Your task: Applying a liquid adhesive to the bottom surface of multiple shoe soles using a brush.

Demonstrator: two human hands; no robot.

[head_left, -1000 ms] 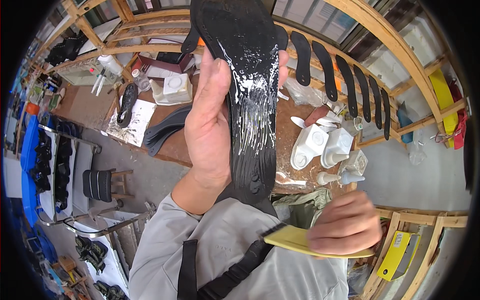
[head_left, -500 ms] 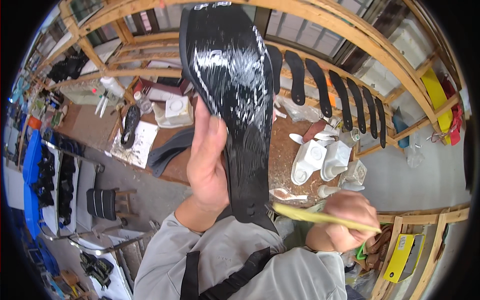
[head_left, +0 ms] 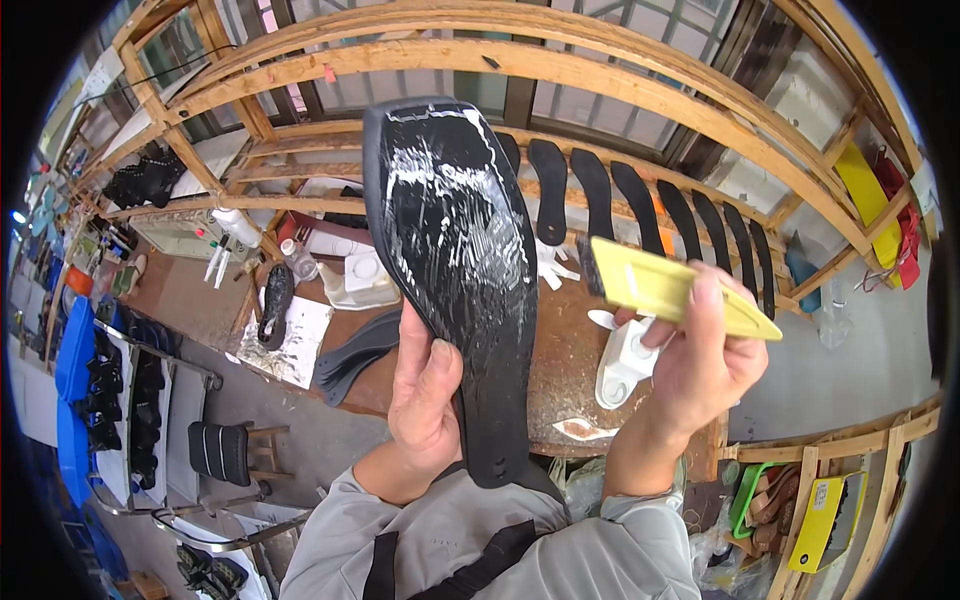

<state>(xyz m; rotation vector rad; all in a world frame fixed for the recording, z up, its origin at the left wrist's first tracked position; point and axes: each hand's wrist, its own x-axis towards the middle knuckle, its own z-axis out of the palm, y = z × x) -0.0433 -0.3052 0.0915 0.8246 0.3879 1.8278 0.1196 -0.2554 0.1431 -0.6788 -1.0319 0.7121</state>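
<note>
My left hand [head_left: 425,405] is closed round the left edge and underside of a black shoe sole [head_left: 480,300], thumb along its rim. The sole stands nearly upright before me, broad end up and narrow heel end near my grey-clothed torso. Wet, shiny streaks cover its wide upper part, with whitish lines along the edges; the narrow part looks duller. To the right, my right hand [head_left: 710,360] grips a flat yellow-handled brush [head_left: 655,285]. Its dark bristles point left toward the sole, apart from it. Fingers wrapped round the handle partly hide it.
Several black soles [head_left: 592,195] hang in a row on the wooden rack [head_left: 420,62] behind. White plastic containers [head_left: 628,365], dark grey soles [head_left: 355,350] and a white sheet [head_left: 300,345] lie on the brown workbench [head_left: 560,400]. A chair [head_left: 220,452] stands left, a yellow box [head_left: 828,520] at lower right.
My right hand has lifted the brush from beside the sole's heel end up to the right of its middle. The sole sits lower in view, and more of the rack shows.
</note>
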